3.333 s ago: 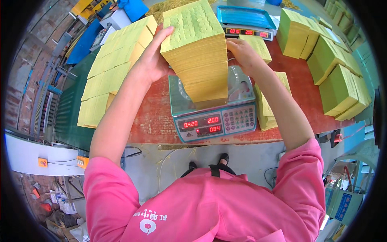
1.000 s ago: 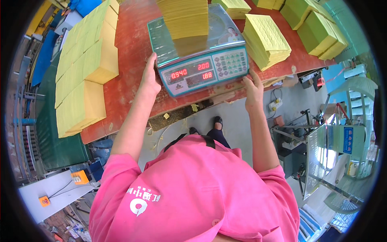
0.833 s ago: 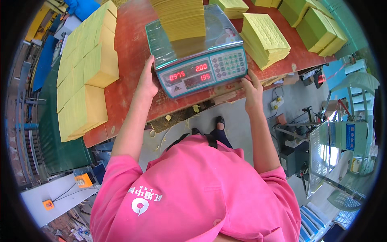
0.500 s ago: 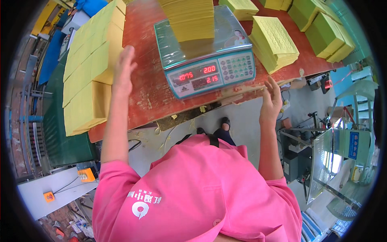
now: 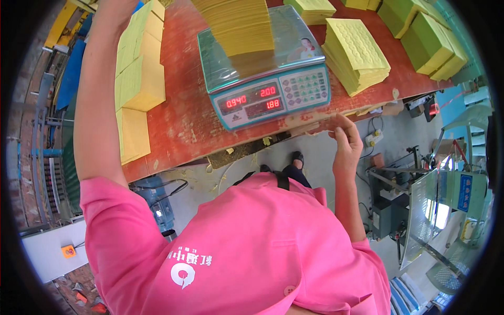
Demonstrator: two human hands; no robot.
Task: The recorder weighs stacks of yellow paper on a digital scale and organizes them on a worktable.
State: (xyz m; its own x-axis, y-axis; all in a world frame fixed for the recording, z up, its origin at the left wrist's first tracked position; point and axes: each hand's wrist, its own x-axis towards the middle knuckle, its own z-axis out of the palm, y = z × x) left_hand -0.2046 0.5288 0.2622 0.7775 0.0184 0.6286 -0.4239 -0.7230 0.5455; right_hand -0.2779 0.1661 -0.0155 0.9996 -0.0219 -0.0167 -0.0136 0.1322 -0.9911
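Note:
My left hand (image 5: 113,11) is at the top left edge of the view, beyond the yellow paper stacks (image 5: 137,86) on the table's left; its fingers are cut off by the frame. My right hand (image 5: 346,140) hovers by the table's front edge, below the scale, its fingers loosely bent and apart with nothing visible in them. Between my arms a teal digital scale (image 5: 270,100) with lit red digits stands on the table. On its pan rests a tall stack of yellow paper (image 5: 244,31). To its right sits another yellow paper stack (image 5: 354,52) with a curved pattern on top.
The worn red table (image 5: 181,105) runs across the front of me. More yellow stacks (image 5: 428,44) stand at its far right. Metal equipment (image 5: 391,205) and a perforated metal chair (image 5: 446,268) are on the floor to the right. A blue container (image 5: 155,202) sits below the table's left corner.
My left hand has moved up and away past the left stacks. My right hand has dropped slightly and its fingers have curled inward. The digits on the scale have changed.

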